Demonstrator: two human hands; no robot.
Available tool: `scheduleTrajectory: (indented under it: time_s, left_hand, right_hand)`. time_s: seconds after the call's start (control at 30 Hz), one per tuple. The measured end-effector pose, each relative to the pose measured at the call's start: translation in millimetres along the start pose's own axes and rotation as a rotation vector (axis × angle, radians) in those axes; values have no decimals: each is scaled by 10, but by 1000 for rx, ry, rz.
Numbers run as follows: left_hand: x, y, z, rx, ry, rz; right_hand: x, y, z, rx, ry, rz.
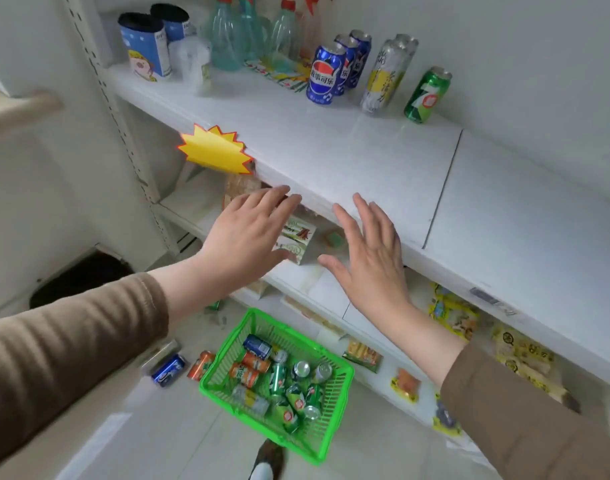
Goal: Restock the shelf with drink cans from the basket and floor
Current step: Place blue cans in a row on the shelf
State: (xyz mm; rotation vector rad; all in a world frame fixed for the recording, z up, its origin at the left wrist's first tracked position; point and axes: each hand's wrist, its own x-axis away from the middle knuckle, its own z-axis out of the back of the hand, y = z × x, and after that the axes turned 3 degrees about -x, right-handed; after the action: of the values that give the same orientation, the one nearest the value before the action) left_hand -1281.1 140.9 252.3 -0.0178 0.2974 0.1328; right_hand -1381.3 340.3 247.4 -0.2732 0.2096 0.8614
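White shelf (331, 150) held upright cans; left hand (248, 233), right hand (369, 258) spread flat, empty, above green basket (334, 403).

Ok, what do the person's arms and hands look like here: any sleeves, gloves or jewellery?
Both arms wear ribbed brown knit sleeves, pushed up short of the wrists. The left hand and right hand are bare: no gloves, rings or watch visible.

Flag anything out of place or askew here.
Two cans lie on their sides on the floor left of the green basket: a blue can and an orange can. Cans inside the basket are jumbled.
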Motion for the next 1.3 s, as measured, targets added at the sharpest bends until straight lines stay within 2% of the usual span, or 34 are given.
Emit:
scheduleTrajectory:
  time_s: [0.23, 0.5, 0.7, 1.03, 1.3]
  left_hand:
    - [1086, 119, -809, 12, -194, 40]
    - [1952, 357, -2280, 48, -461, 134]
    - [2363, 555, -3491, 83, -654, 236]
    - [2595, 545, -5200, 84, -742, 254]
    - [2607, 476, -6025, 121, -743, 256]
  right_hand:
    - [955, -283, -911, -28, -166, 17]
    - [1662, -58, -2461, -97, -423, -79]
    - [2081, 158, -3755, -166, -557, -199]
    - [2181, 399, -5697, -218, -628, -210]
    - [1921, 506, -6781, -195, -634, -204]
